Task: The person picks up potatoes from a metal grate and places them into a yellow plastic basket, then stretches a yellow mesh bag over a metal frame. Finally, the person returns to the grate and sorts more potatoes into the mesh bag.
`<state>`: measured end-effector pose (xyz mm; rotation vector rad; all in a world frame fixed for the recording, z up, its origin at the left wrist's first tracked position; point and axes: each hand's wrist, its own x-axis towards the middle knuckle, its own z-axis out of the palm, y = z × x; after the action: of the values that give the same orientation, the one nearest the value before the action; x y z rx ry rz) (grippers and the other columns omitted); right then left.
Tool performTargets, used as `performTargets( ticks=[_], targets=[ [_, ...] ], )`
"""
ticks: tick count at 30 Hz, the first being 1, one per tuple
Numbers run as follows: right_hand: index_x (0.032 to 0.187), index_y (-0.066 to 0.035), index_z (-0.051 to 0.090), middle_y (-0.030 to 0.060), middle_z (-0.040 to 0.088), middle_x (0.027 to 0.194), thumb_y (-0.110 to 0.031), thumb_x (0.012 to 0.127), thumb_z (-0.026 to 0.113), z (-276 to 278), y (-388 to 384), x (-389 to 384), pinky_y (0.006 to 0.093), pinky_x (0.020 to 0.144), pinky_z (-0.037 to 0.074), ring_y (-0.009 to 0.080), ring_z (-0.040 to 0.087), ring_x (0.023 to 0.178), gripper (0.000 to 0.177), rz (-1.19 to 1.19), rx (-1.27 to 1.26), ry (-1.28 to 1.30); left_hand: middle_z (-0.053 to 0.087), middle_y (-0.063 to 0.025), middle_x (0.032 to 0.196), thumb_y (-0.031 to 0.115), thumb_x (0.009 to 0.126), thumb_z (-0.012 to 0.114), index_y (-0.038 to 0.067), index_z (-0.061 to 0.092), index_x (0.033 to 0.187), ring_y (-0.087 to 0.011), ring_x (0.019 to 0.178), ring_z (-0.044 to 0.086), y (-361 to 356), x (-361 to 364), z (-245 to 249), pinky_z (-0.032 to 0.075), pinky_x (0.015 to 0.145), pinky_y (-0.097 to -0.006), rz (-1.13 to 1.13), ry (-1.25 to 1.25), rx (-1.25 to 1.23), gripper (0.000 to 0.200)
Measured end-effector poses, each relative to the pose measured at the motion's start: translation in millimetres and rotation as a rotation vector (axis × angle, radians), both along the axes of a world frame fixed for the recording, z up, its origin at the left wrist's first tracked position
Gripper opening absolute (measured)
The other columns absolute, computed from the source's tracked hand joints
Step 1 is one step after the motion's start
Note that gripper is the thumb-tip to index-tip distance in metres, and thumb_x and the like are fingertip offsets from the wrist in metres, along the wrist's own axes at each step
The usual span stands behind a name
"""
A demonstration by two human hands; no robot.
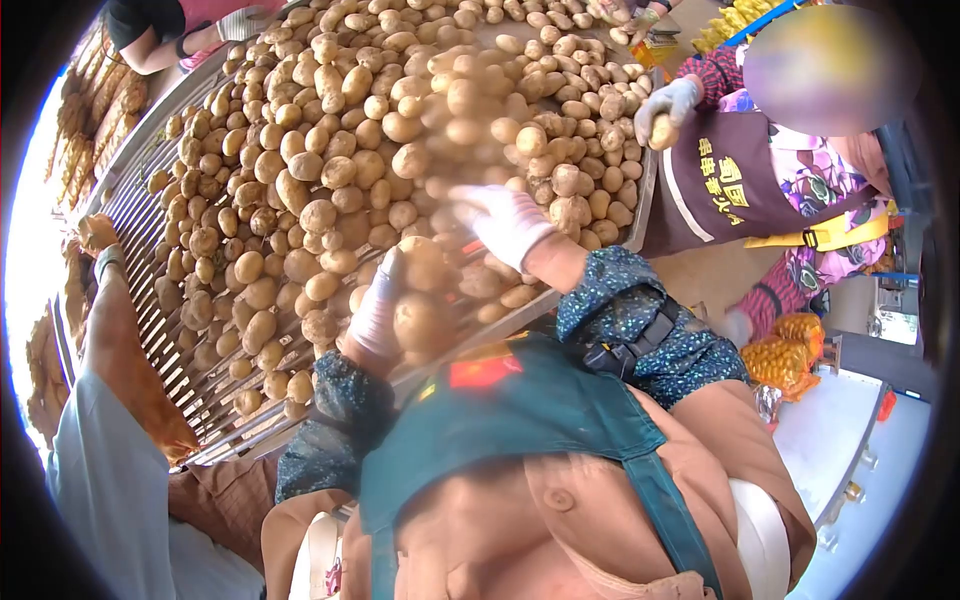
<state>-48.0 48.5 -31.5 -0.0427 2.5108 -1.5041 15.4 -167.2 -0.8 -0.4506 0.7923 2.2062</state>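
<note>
Many brown potatoes [340, 172] lie across a slatted metal sorting table [180, 365]. At its near edge is my left hand [375, 312] in a pale glove, upright beside a large, blurred potato [418, 320]; its grip is unclear. Farther right, my right hand [508, 226], also gloved, reaches left over the potatoes with its fingers stretched out and their tips smeared by motion. No potato shows clearly within it. Several potatoes near both hands are blurred.
At the right, a person in a dark apron [725, 185] holds a potato in a gloved hand [668, 112]. Another gloved hand [245, 22] is at the top left. A bare arm [115, 310] extends along the left side. Net bags of potatoes [785, 360] stand at right.
</note>
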Motion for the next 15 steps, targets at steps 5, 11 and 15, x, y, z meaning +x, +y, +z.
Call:
performTargets(
  ticks=[5, 11, 15],
  targets=[
    [0.122, -0.004, 0.066, 0.0144, 0.070, 0.114, -0.027, 0.093, 0.067, 10.2, 5.3, 11.2, 0.0353, 0.092, 0.052, 0.0249, 0.066, 0.109, 0.038, 0.188, -0.233, -0.110, 0.067, -0.0135, 0.104, 0.052, 0.096, 0.059, 0.004, 0.056, 0.126, -0.0238, 0.088, 0.065, 6.0, -3.3, 10.4, 0.055, 0.077, -0.0355, 0.063, -0.057, -0.080, 0.056],
    [0.133, -0.007, 0.061, 0.0162, 0.064, 0.124, -0.037, 0.089, 0.072, 29.5, -14.4, 19.7, 0.0369, 0.096, 0.051, 0.0270, 0.063, 0.114, 0.054, 0.374, -0.020, -0.057, 0.070, -0.0142, 0.096, 0.052, 0.097, 0.058, 0.003, 0.060, 0.119, -0.0232, 0.079, 0.070, -0.6, -5.3, -17.2, 0.059, 0.066, -0.0322, 0.044, -0.025, -0.052, 0.054],
    [0.137, -0.010, 0.058, 0.0159, 0.061, 0.127, -0.043, 0.085, 0.075, 18.0, -9.6, 24.3, 0.0378, 0.099, 0.049, 0.0306, 0.063, 0.112, 0.064, 0.437, -0.135, 0.125, 0.070, -0.0169, 0.101, 0.050, 0.097, 0.057, 0.001, 0.059, 0.121, -0.0251, 0.085, 0.071, -1.4, -2.4, -24.2, 0.061, 0.069, -0.0343, 0.091, -0.044, 0.004, 0.054]
  ],
)
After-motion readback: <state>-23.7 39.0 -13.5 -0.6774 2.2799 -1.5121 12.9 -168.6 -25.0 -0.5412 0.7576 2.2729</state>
